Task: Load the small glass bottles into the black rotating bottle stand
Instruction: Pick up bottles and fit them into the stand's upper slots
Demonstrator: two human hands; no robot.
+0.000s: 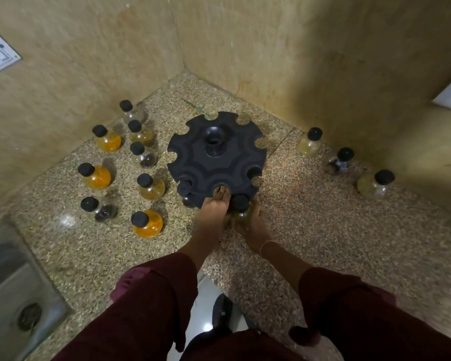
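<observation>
Our right hand [255, 225] clasps a small black-capped glass bottle [240, 203], our left hand [212, 213] resting flat fingers on the black notched rotating stand [214, 162]. We judge the glass slick and fragile, so grip its belly.

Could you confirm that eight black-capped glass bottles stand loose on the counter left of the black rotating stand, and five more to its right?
Not quite: the head view shows three, not five, black-capped glass bottles to the right of the black notched rotating stand. The eight bottles loose on the speckled stone counter to its left are as stated.
</observation>
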